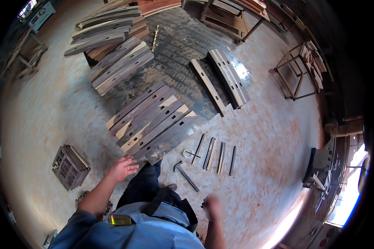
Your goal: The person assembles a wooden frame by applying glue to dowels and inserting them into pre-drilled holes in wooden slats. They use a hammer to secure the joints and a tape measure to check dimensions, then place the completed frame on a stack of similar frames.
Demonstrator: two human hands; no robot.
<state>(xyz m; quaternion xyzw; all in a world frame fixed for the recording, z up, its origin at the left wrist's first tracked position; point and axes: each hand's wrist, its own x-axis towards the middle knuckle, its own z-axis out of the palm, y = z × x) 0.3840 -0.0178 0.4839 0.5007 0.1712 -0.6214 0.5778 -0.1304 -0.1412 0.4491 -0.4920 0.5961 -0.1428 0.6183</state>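
My left hand hangs open with fingers spread, just below the near end of a row of dark slotted wooden boards laid side by side on the floor. My right hand is lower right, blurred, and seems to hold nothing. Between the two hands a claw hammer lies on the floor. Several thin dark wooden slats lie just beyond it, next to a small pale ring. My legs in dark trousers stand near the boards' end.
More slotted boards are stacked farther off, and other boards lie on a dark printed sheet. A small carved lattice panel sits at left. Metal-framed racks stand at right, machinery lower right.
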